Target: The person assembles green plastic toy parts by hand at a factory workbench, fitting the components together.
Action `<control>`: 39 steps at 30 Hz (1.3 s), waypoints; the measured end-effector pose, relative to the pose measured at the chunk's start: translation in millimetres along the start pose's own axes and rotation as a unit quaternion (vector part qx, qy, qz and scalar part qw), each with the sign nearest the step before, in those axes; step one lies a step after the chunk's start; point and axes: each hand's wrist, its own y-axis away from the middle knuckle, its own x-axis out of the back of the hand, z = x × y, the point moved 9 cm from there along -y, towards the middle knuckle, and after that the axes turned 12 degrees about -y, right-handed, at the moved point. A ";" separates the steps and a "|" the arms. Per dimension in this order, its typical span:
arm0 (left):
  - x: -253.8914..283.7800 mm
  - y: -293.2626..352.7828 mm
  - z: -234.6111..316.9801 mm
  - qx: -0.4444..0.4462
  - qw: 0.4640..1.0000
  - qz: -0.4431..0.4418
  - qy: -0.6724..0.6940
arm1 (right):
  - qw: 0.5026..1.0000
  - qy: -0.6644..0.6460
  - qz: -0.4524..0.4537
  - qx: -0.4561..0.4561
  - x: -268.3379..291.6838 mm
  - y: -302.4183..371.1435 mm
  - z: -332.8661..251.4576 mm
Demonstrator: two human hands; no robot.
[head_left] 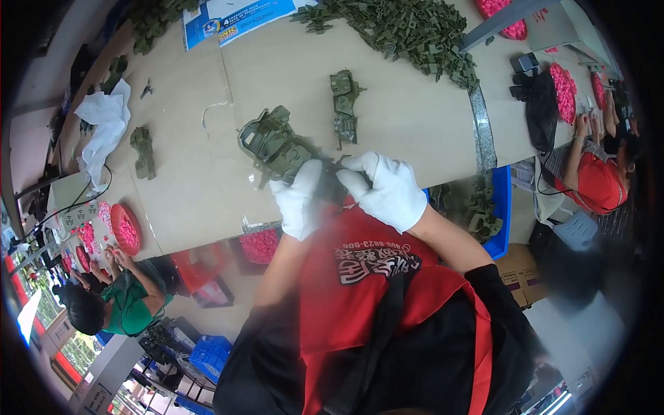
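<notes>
An olive-green plastic toy vehicle body [277, 144] is held over the table's near edge, pointing up and left. My left hand [301, 202], in a white glove, is closed around its near end. My right hand [389, 190], gloved too, pinches beside that same end; a small dark piece shows at its fingertips, too hidden to name. Just beyond my hands lies a second olive-green assembly [344, 107], long and narrow. Another green piece [142, 153] rests farther left on the table.
A heap of small green plastic parts [408, 38] covers the far right of the table [187, 194]. At the back lies a blue-and-white printed sheet [238, 19]. A blue bin [501, 214] with green parts stands at the right. Co-workers sit left and right near red trays [126, 229] of pink pieces.
</notes>
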 end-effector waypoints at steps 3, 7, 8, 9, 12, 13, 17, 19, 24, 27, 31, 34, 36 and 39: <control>3.7 2.9 7.1 -0.033 0.999 0.001 -0.024 | 0.989 0.080 -0.025 0.124 -8.9 3.6 -21.5; 11.1 8.7 8.4 -0.057 0.993 0.022 -0.099 | 0.986 0.145 -0.062 0.053 -26.2 9.2 -16.1; 13.1 8.7 8.1 -0.051 0.995 0.021 -0.086 | 0.986 0.149 -0.052 0.053 -27.0 8.1 -18.5; 15.1 8.5 7.8 -0.044 0.996 0.019 -0.072 | 0.986 0.152 -0.042 0.053 -27.3 7.5 -20.0; 22.2 9.1 7.9 -0.005 0.992 0.036 -0.121 | 0.982 0.080 0.005 0.170 -28.2 0.4 -20.6; 24.0 9.7 5.1 -0.002 0.992 0.036 -0.122 | 0.994 -0.028 0.047 0.099 -22.0 -8.2 -1.8; 15.8 8.7 9.7 -0.032 0.974 0.053 -0.216 | 0.981 0.178 -0.017 0.071 -47.9 11.9 -8.5; 16.5 3.3 5.1 0.042 0.990 0.078 -0.110 | 0.988 0.139 -0.006 0.067 -47.4 4.6 -7.6; 29.7 -10.3 -7.3 0.057 0.994 0.010 -0.092 | 0.946 -0.200 -0.115 -0.228 -48.7 -22.2 47.3; 27.7 -12.5 -18.8 0.144 0.989 -0.010 0.042 | 0.993 0.002 -0.111 -0.050 -46.9 -29.5 17.8; 33.1 -20.3 -20.8 0.126 0.987 -0.008 0.104 | 0.845 -0.366 -0.193 -0.338 -54.9 -35.9 81.5; 28.7 -23.9 -9.2 0.085 0.989 0.000 0.119 | 0.921 -0.142 0.081 -0.353 -19.0 -50.4 197.6; 34.9 -27.2 -14.8 0.077 0.990 -0.003 0.114 | 0.926 -0.023 0.010 -0.376 -41.8 -49.3 225.8; 44.7 -22.4 -26.9 0.097 0.986 -0.008 0.139 | 0.912 0.088 -0.053 -0.397 -69.7 -52.0 225.0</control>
